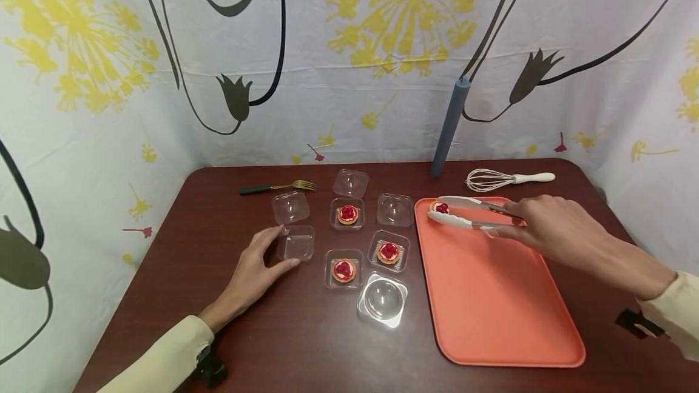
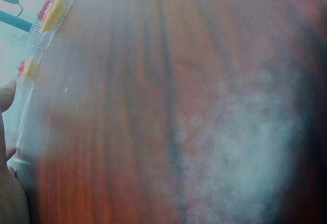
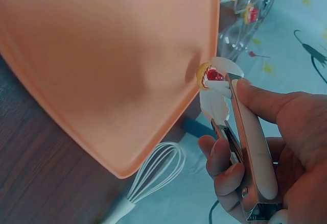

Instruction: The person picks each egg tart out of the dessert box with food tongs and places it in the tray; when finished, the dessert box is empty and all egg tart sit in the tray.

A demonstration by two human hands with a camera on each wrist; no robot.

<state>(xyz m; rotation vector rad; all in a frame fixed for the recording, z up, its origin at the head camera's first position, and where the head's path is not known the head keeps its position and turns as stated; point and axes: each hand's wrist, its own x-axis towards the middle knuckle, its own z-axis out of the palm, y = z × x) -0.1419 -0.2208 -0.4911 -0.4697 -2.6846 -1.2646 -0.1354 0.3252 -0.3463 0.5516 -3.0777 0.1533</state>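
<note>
My right hand [image 1: 551, 223] grips white-tipped metal tongs [image 3: 250, 137] over the far part of the tray. Between the tongs' tips is a small fruit tart [image 3: 208, 76] with red topping, at the tray's far left corner. On the left, my left hand [image 1: 253, 268] holds a bare clear plastic container [image 1: 298, 243], its index finger at the far left corner and its thumb at the near edge. In the left wrist view only part of that hand [image 2: 9, 183] shows. Three more tarts sit in open clear containers: one tart [image 1: 347, 214] farther back, another tart [image 1: 388, 253] nearer the tray, a third tart [image 1: 343, 270] in front.
The orange tray [image 1: 502, 308] covers the right of the brown table [image 1: 262, 344]. Lids stand open beside the containers, one lid [image 1: 384, 300] nearest me. Along the back lie a green-handled fork [image 1: 278, 187] and a white whisk [image 1: 508, 179]. A blue-grey stick [image 1: 451, 129] leans against the patterned cloth [image 1: 338, 102].
</note>
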